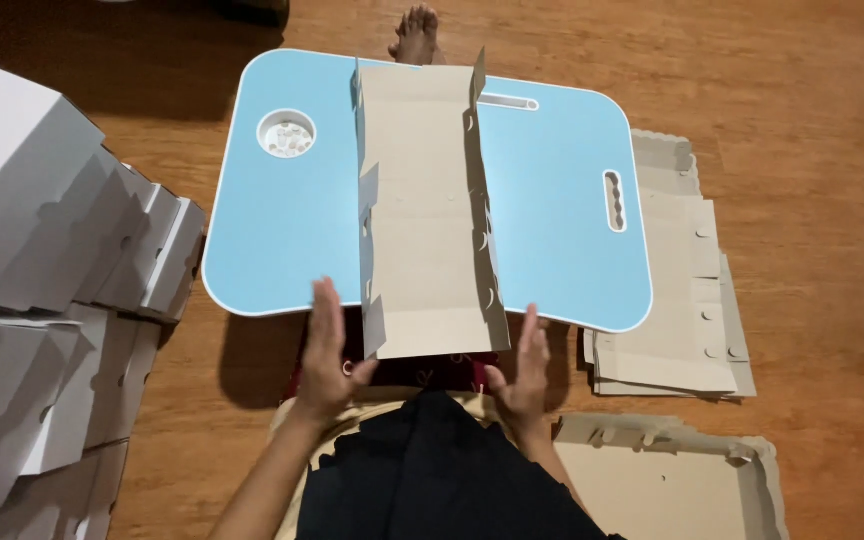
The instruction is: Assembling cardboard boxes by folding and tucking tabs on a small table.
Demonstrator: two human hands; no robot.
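Note:
A flat brown cardboard box blank [427,210] lies lengthwise on a light blue lap table [562,200], its long side flaps folded up. My left hand [330,355] is at the near left corner of the blank, fingers straight, thumb touching the flap. My right hand [524,368] is at the near right corner, fingers straight beside the right flap. Neither hand grips anything.
Folded white boxes [42,260] are stacked at the left. Flat cardboard blanks [677,330] lie in a pile at the right, with more blanks [672,480] at the lower right. A bare foot [416,32] shows beyond the table on the wooden floor [812,90].

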